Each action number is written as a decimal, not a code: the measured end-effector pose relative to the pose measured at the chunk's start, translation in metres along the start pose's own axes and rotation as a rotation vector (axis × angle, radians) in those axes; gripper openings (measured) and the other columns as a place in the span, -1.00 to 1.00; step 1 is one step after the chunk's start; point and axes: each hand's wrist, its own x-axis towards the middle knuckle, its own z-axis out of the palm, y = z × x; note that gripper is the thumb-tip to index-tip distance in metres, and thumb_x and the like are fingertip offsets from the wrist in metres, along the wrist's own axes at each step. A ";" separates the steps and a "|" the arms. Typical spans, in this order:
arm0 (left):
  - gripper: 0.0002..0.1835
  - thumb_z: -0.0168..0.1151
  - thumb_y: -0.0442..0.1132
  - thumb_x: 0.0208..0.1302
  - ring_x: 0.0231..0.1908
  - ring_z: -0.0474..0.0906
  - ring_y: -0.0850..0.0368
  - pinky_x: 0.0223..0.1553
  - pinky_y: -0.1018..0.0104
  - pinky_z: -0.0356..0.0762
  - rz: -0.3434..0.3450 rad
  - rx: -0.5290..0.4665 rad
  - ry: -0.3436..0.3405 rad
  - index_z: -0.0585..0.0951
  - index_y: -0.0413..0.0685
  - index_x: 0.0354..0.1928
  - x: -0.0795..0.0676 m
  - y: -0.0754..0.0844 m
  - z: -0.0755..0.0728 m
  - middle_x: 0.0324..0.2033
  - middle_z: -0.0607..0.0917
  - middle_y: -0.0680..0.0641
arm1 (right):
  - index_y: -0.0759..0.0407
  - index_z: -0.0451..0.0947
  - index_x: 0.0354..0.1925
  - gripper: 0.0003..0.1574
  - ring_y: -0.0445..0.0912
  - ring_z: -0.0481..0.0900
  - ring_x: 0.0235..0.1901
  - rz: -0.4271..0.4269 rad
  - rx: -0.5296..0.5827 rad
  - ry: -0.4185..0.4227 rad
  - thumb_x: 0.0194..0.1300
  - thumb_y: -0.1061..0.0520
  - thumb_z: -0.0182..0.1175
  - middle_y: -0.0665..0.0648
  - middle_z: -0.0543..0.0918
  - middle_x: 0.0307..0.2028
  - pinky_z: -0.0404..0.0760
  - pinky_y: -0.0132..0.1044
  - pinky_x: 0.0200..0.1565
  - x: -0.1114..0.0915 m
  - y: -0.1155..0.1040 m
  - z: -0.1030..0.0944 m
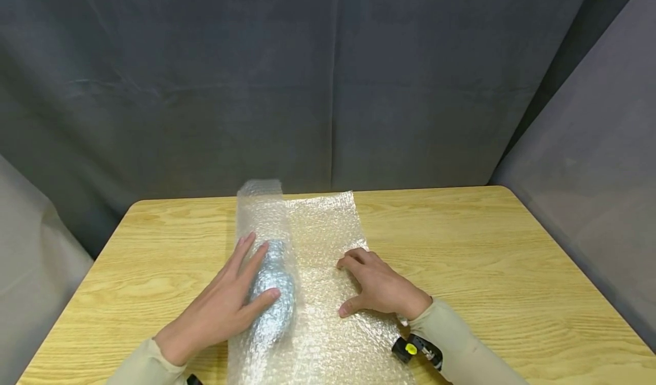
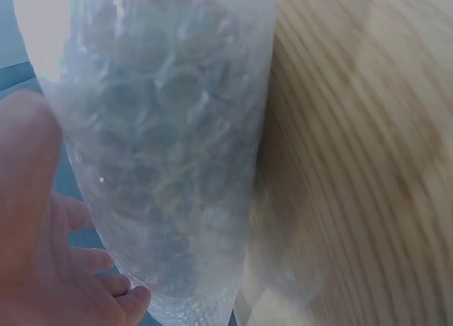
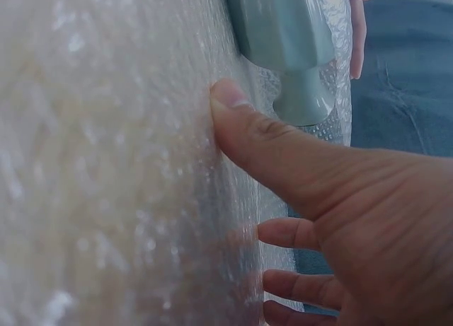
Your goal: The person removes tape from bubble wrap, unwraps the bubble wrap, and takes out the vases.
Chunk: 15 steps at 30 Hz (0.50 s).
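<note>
A pale blue-green vase (image 3: pixel 283 29) lies on its side on the left part of a sheet of bubble wrap (image 1: pixel 328 231), with a folded-over layer of the wrap covering it. My left hand (image 1: pixel 225 297) rests along the covered vase, fingers extended and thumb spread across it. In the left wrist view, the wrapped bulge (image 2: pixel 170 142) fills the middle, beside that hand's thumb and fingertips. Further right, my right hand (image 1: pixel 379 285) touches the sheet near its right edge, thumb and fingers spread apart and lightly bent.
The wrap lies on a light wooden table (image 1: pixel 487 259), its far end reaching the back edge. Behind the table hangs a dark grey curtain (image 1: pixel 328 89), with paler cloth (image 1: pixel 589 174) at the right side. A small camera (image 1: pixel 405 349) sits at my right wrist.
</note>
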 end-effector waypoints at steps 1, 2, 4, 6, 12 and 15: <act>-0.12 0.01 0.30 0.53 0.67 -0.19 -0.24 0.46 -0.42 0.23 -0.001 -0.002 0.000 -0.05 0.14 0.68 0.000 -0.001 0.000 0.70 -0.22 -0.09 | 0.11 0.46 0.34 0.09 0.16 0.39 0.37 0.001 0.000 0.000 -0.07 -0.31 0.57 0.21 0.40 0.39 0.51 0.12 0.34 0.000 0.000 0.000; -0.12 0.01 0.30 0.53 0.67 -0.18 -0.24 0.45 -0.42 0.24 -0.002 -0.004 0.001 -0.05 0.15 0.68 -0.001 -0.001 0.000 0.70 -0.22 -0.09 | 0.11 0.46 0.34 0.09 0.16 0.39 0.37 0.001 0.001 -0.001 -0.07 -0.31 0.57 0.21 0.40 0.39 0.51 0.12 0.34 0.000 0.000 0.000; -0.12 0.02 0.29 0.53 0.67 -0.16 -0.26 0.44 -0.43 0.26 -0.001 -0.008 0.003 -0.05 0.16 0.68 -0.001 -0.002 -0.001 0.70 -0.22 -0.09 | 0.11 0.46 0.34 0.09 0.16 0.39 0.37 0.002 0.002 -0.003 -0.06 -0.30 0.57 0.21 0.40 0.39 0.51 0.12 0.34 0.000 0.000 0.000; -0.12 0.03 0.28 0.53 0.66 -0.14 -0.27 0.43 -0.43 0.27 -0.001 -0.007 0.003 -0.05 0.16 0.68 -0.002 -0.003 -0.001 0.70 -0.21 -0.09 | 0.11 0.46 0.34 0.09 0.16 0.39 0.37 0.001 0.002 -0.004 -0.06 -0.30 0.57 0.22 0.40 0.40 0.51 0.12 0.34 0.000 0.000 0.000; -0.12 0.02 0.30 0.52 0.67 -0.17 -0.21 0.44 -0.38 0.30 -0.011 -0.004 0.000 -0.06 0.19 0.68 -0.004 -0.004 -0.002 0.70 -0.22 -0.04 | 0.12 0.45 0.34 0.10 0.17 0.39 0.37 0.001 0.000 -0.007 -0.07 -0.30 0.57 0.23 0.39 0.41 0.51 0.13 0.34 0.000 -0.001 0.000; -0.11 0.03 0.31 0.51 0.68 -0.17 -0.18 0.44 -0.34 0.33 -0.008 0.007 0.003 -0.05 0.21 0.68 -0.005 -0.006 -0.002 0.70 -0.21 -0.02 | 0.12 0.45 0.34 0.10 0.17 0.39 0.37 0.003 0.001 -0.007 -0.07 -0.31 0.56 0.23 0.39 0.41 0.51 0.13 0.34 0.000 0.000 0.000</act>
